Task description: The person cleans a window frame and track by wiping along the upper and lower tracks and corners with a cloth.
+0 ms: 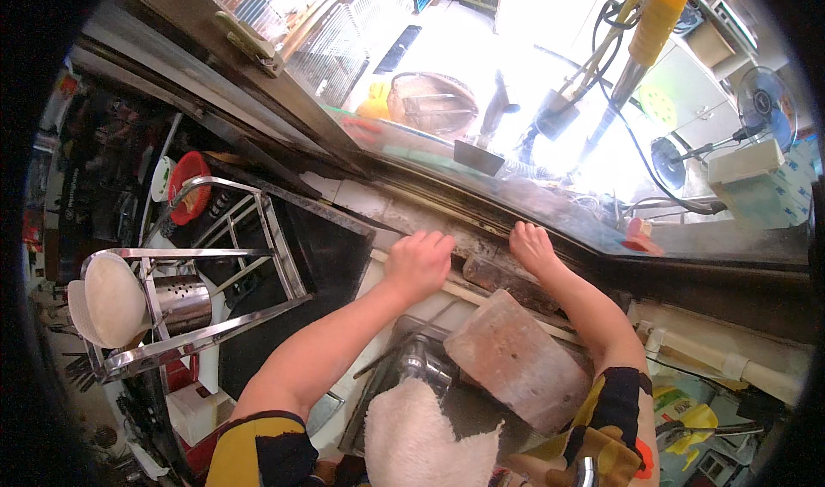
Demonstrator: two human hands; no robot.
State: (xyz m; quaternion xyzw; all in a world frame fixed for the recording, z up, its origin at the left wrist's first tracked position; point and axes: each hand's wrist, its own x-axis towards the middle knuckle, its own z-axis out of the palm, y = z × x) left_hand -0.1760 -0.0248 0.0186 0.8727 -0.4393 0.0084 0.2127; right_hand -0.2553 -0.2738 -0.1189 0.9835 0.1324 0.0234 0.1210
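My left hand [420, 263], its fingers curled down, rests at the ledge below the sliding window's track. My right hand [532, 245] reaches to the window frame [567, 248], fingertips bent onto its lower edge. Whether either hand grips something cannot be told. Between and below my arms, a worn brownish slab [515, 361] lies tilted over a metal sink [399, 339]. A metal faucet [416, 358] shows beside the slab, partly hidden by a pale fluffy cloth [428, 432] near my body.
Left stands a metal rack [213, 253] with a perforated steel holder [184, 303]; a red plastic basket [188, 187] is behind it. Past the glass are a wire cage [329, 55], a woven basket [432, 104] and a fan [764, 104]. A pale pipe [702, 352] runs right.
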